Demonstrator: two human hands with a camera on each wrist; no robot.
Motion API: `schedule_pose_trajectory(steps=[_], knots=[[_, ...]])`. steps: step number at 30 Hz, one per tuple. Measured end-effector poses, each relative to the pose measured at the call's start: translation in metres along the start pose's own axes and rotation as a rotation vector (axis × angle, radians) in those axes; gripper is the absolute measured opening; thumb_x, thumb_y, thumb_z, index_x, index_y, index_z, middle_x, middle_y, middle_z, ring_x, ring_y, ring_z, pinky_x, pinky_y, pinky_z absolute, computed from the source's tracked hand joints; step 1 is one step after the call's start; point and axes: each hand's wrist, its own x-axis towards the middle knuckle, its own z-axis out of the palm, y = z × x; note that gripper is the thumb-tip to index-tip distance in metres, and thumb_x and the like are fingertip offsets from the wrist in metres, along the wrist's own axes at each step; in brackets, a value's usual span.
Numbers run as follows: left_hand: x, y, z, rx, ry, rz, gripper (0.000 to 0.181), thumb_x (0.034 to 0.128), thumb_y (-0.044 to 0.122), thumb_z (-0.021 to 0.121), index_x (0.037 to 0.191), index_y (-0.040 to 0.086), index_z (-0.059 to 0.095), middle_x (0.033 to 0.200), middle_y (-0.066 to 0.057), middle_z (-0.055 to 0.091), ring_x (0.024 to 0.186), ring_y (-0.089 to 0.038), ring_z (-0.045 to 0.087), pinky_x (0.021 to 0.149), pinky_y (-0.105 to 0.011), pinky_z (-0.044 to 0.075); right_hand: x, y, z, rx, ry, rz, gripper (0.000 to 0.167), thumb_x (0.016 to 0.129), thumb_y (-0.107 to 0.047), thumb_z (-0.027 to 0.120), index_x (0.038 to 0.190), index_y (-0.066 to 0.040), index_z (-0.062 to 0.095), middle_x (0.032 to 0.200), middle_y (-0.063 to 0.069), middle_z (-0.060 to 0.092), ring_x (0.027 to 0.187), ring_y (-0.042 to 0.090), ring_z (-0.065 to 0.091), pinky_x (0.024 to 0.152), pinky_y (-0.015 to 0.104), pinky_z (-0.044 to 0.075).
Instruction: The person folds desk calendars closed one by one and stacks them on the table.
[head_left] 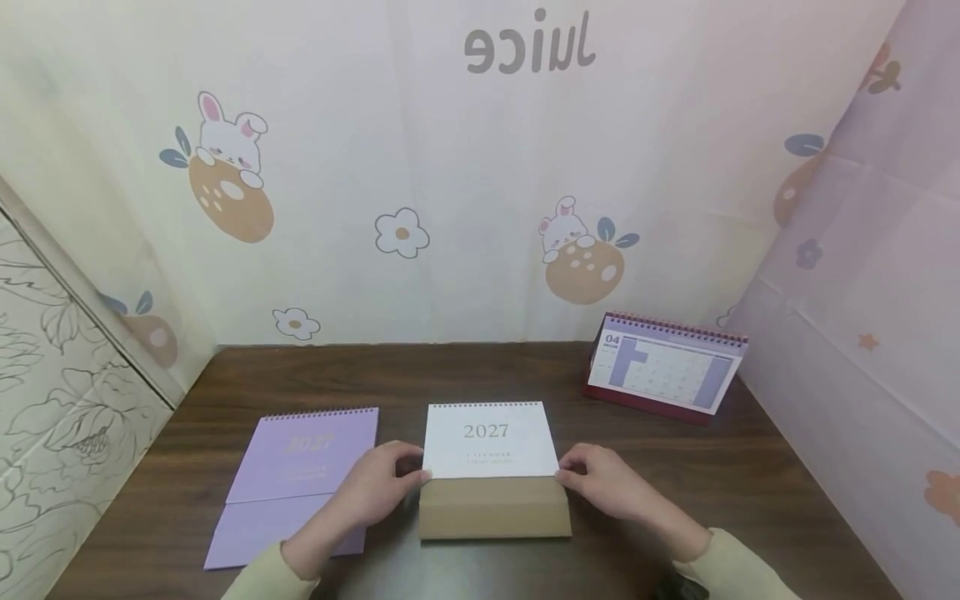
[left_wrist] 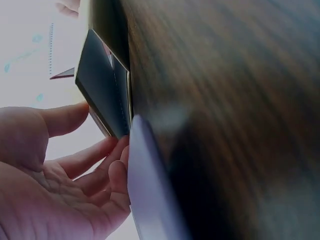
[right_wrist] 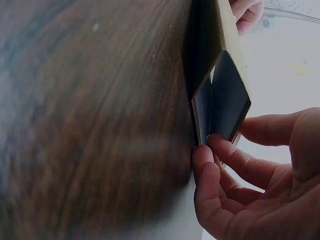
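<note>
A desk calendar with a white "2027" cover [head_left: 491, 437] and a tan cardboard base [head_left: 495, 508] stands between both hands. My left hand [head_left: 378, 483] holds its left edge, thumb at the front and fingers behind. On the right edge, my right hand [head_left: 607, 483] grips in the same way. The left wrist view shows my left hand [left_wrist: 75, 175] with its thumb and fingertips at the folded stand's open side [left_wrist: 102, 80]. In the right wrist view, my right hand [right_wrist: 260, 175] pinches the other end of the stand [right_wrist: 230, 95].
A purple 2027 calendar [head_left: 300, 458] lies at the left, partly under my left forearm. At the back right a calendar with a dark red base [head_left: 660, 367] stands on the brown wooden table [head_left: 480, 371]. A curtain with rabbit prints [head_left: 465, 167] hangs behind.
</note>
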Motion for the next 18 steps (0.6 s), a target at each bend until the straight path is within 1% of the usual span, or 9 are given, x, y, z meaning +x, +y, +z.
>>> schedule_pose_trajectory(steps=[2,4,7,10,12,14,16,18], knots=[[0.0,0.002,0.0,0.02,0.003,0.006,0.039,0.0882,0.033,0.076,0.117,0.007,0.07,0.116,-0.009,0.068,0.108,-0.03,0.064,0.092,-0.052,0.049,0.0,0.001,0.0,-0.038,0.023,-0.023,0.009,0.091,-0.02,0.072,0.091,-0.011,0.073,0.088,-0.006,0.064,0.084,0.014,0.059,0.078,0.04,0.05],[-0.002,0.004,-0.001,0.061,0.01,0.018,0.041,0.0886,0.035,0.075,0.117,0.007,0.07,0.117,-0.009,0.068,0.109,-0.031,0.063,0.093,-0.052,0.049,-0.001,0.001,-0.001,-0.099,0.064,-0.043,0.006,0.09,-0.019,0.073,0.089,-0.013,0.074,0.087,-0.007,0.064,0.082,0.013,0.06,0.078,0.039,0.051],[-0.004,0.007,-0.003,0.158,0.017,0.046,0.042,0.0898,0.038,0.073,0.118,0.007,0.069,0.117,-0.009,0.068,0.112,-0.031,0.062,0.095,-0.052,0.048,-0.004,-0.002,-0.002,-0.199,0.132,-0.055,0.004,0.089,-0.019,0.075,0.087,-0.014,0.075,0.087,-0.008,0.064,0.084,0.014,0.063,0.079,0.041,0.053],[-0.006,0.01,-0.006,0.278,0.013,0.099,0.043,0.0907,0.041,0.072,0.118,0.007,0.069,0.117,-0.009,0.067,0.112,-0.031,0.061,0.094,-0.051,0.049,-0.007,-0.008,-0.004,-0.257,0.174,-0.061,0.006,0.087,-0.018,0.076,0.091,-0.013,0.075,0.091,-0.006,0.065,0.089,0.018,0.065,0.083,0.043,0.053],[-0.008,0.012,-0.007,0.357,0.009,0.156,0.045,0.091,0.043,0.071,0.118,0.007,0.069,0.119,-0.009,0.066,0.112,-0.029,0.06,0.094,-0.049,0.049,-0.01,-0.011,-0.005,-0.28,0.18,-0.088,0.012,0.086,-0.018,0.078,0.096,-0.012,0.075,0.096,-0.003,0.066,0.093,0.019,0.065,0.085,0.044,0.053],[-0.009,0.014,-0.008,0.432,0.01,0.228,0.046,0.0915,0.045,0.069,0.118,0.007,0.069,0.122,-0.009,0.065,0.112,-0.028,0.059,0.093,-0.047,0.05,-0.012,-0.014,-0.004,-0.302,0.179,-0.14,0.021,0.085,-0.019,0.079,0.104,-0.011,0.074,0.104,0.0,0.066,0.1,0.021,0.063,0.088,0.044,0.053],[-0.011,0.017,-0.008,0.48,0.008,0.308,0.047,0.092,0.046,0.068,0.12,0.008,0.069,0.127,-0.009,0.063,0.115,-0.027,0.058,0.095,-0.046,0.05,-0.014,-0.016,-0.003,-0.321,0.168,-0.206,0.029,0.085,-0.022,0.08,0.111,-0.011,0.072,0.114,0.003,0.065,0.108,0.023,0.06,0.092,0.045,0.051],[-0.013,0.019,-0.007,0.511,-0.004,0.386,0.048,0.0929,0.047,0.067,0.124,0.01,0.068,0.133,-0.01,0.06,0.12,-0.028,0.055,0.097,-0.046,0.048,-0.015,-0.016,-0.002,-0.335,0.148,-0.28,0.036,0.085,-0.024,0.08,0.116,-0.011,0.07,0.124,0.006,0.062,0.116,0.025,0.056,0.096,0.045,0.05]])
